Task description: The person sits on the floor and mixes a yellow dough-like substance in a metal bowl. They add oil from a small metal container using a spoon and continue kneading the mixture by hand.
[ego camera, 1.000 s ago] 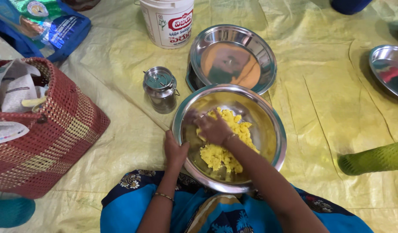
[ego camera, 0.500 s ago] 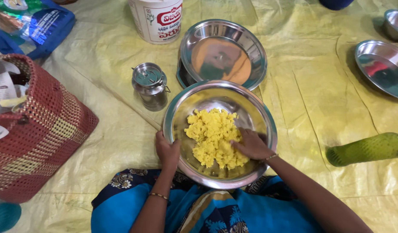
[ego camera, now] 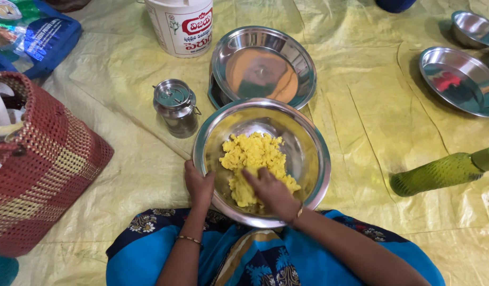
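Head view, looking down. The steel bowl [ego camera: 261, 159] rests on the yellow floor sheet [ego camera: 361, 127] just before the seated person's lap, within easy reach of both arms. The left hand [ego camera: 199, 183] braces the near-left rim, its grip closed over the edge, apparently to steady the bowl. The right hand [ego camera: 270, 189] lies inside it, fingers curled and pressed into the yellow crumbly mixture [ego camera: 255, 159]. Beyond: lidded steel can [ego camera: 175, 106], steel plate [ego camera: 263, 66], white tub [ego camera: 181, 24]; woven basket [ego camera: 40, 164] at left.
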